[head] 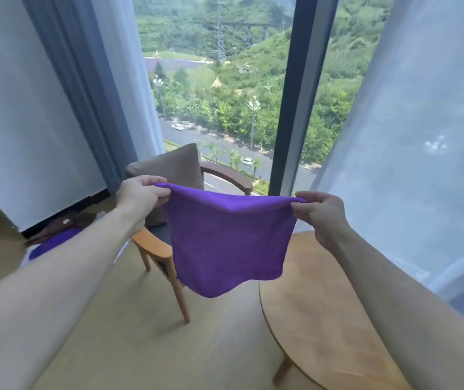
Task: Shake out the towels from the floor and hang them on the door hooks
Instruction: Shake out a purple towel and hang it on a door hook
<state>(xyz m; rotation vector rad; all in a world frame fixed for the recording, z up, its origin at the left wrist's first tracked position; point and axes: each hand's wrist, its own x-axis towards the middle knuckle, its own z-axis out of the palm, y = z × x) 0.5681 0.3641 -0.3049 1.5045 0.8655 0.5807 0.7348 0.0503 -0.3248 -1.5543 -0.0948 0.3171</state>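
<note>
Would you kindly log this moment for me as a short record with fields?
held item: square purple cloth towel, spread out and hanging free
left hand: pinches the towel's upper left corner
right hand: pinches the upper right corner
behind towel: wooden armchair with a brown cushion
right of it: round wooden table
floor, far left: more purple cloth
door hooks: not in view

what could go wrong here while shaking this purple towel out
Each hand, left hand and right hand, pinches only a top corner of the purple towel, so a hard snap might pull one corner free. The towel hangs close to the wooden chair, so its lower edge could catch there.
</note>
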